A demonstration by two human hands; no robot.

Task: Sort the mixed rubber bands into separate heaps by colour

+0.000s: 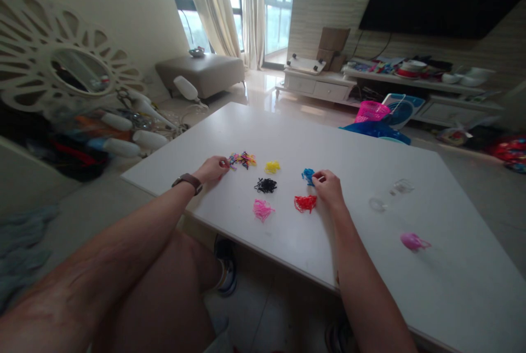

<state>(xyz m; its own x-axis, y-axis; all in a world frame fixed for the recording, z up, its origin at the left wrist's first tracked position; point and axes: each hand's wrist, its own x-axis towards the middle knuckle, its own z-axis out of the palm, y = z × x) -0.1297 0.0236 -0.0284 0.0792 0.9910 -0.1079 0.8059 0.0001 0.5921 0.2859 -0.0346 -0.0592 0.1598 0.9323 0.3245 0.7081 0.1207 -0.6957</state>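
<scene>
My left hand, with a dark watch on its wrist, has its fingers closed at the left edge of a mixed-colour pile of small rubber bands. What sits between those fingertips is too small to make out. My right hand pinches at the right side of the blue rubber bands. Just in front of that pile lie red rubber bands. Between my hands are separate heaps of yellow bands, black bands and pink bands. All rest on the white table.
On the table's right side are a clear container, a clear ring-shaped piece and a pink item with a loop. Beyond the table stand a pink basket and a padded bench. A lamp-like fixture lies left.
</scene>
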